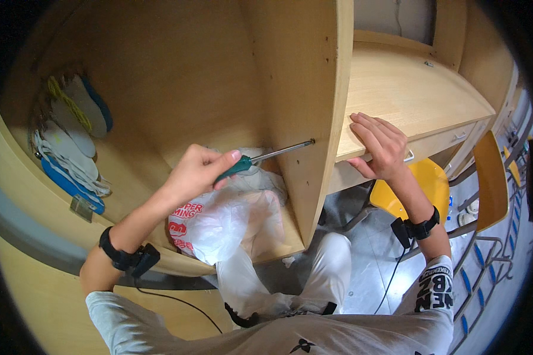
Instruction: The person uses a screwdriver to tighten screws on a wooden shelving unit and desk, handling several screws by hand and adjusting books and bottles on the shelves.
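Note:
My left hand (201, 170) is closed round the dark green handle of a screwdriver (281, 150), thumb laid along it. The metal shaft points right, and its tip meets a small dark fitting in the upright wooden panel (311, 177) of a cabinet. On the panel's other side, my right hand (382, 145) rests at the near left corner of a wooden desk (420, 100). Its fingers lie stretched on the desktop, with the thumb lower at the front edge. Nothing is held in that hand.
Below my left hand, a white plastic bag (219, 228) with red print sits on the cabinet's bottom. Shoe insoles (80, 106) and white gloves (71, 157) lie at the left. A yellow chair (417, 186) stands under the desk. A small metal piece (429, 64) lies on the desktop.

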### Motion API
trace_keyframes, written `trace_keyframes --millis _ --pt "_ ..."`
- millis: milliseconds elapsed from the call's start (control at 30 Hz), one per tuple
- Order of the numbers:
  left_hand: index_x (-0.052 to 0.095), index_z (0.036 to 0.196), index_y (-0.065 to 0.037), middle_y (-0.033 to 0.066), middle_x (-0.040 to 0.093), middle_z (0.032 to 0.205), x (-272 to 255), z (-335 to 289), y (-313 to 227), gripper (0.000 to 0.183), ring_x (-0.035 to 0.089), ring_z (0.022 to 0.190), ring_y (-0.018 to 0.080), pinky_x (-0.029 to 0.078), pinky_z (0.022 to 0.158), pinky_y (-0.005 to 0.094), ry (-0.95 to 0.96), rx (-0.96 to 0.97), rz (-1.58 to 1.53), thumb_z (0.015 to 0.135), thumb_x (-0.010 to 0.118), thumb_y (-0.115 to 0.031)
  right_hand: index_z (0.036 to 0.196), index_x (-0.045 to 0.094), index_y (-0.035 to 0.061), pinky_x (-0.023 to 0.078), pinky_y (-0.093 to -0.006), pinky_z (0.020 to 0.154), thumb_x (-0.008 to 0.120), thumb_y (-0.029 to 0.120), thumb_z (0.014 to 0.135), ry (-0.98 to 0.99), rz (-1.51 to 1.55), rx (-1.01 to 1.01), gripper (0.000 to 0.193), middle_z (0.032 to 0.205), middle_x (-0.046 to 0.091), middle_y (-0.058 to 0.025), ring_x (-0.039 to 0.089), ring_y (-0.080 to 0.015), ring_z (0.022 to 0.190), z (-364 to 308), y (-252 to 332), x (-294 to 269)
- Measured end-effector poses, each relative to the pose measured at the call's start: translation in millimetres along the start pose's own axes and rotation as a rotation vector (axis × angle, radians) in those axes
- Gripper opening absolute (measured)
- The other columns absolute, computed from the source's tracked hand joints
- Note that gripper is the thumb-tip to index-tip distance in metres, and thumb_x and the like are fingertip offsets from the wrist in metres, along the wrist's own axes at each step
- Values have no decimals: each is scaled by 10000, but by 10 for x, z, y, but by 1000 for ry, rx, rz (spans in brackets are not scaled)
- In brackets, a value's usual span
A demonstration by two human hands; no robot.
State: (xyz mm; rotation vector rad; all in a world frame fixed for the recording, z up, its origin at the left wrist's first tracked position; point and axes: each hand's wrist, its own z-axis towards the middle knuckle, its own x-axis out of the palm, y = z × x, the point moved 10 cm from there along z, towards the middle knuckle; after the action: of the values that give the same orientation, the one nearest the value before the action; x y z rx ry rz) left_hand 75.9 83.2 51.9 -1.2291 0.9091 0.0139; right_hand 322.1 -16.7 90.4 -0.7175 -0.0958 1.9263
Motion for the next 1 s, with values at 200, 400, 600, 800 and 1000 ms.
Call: trace_keyframes --millis 200,400,600,800,1000 --pt "651 946 19 122 604 719 115 -598 -825 249 536 491 232 403 440 313 -448 988 1044 729 703 -93 910 621 -22 538 -384 761 615 441 791 -12 -8 -19 478 947 658 -185 663 -320 878 22 45 5" --pt "615 1020 38 123 622 735 -89 -58 51 271 497 523 81 374 412 182 -1 66 -666 862 602 -181 924 619 -27 530 -385 765 590 449 813 4 21 -25 489 970 654 -185 656 -321 898 23 24 8" --pt "601 946 53 43 525 545 428 -174 488 458 389 392 55 251 335 123 369 -510 -758 899 591 -402 929 618 -28 521 -379 753 565 452 830 4 11 -16 493 970 653 -182 655 -319 894 21 38 34" --pt "648 837 -6 75 506 536 -45 -497 -691 304 516 428 185 389 411 305 -523 741 733 774 730 -292 928 620 -29 522 -374 747 531 464 847 2 -7 2 507 967 657 -177 659 -312 889 -2 38 22" --pt "638 882 -2 67 617 686 -134 -425 -653 240 527 501 108 413 444 257 -396 587 268 759 737 -183 952 618 -28 517 -374 768 573 434 824 52 -3 4 482 1002 655 -174 650 -314 927 -9 27 61"
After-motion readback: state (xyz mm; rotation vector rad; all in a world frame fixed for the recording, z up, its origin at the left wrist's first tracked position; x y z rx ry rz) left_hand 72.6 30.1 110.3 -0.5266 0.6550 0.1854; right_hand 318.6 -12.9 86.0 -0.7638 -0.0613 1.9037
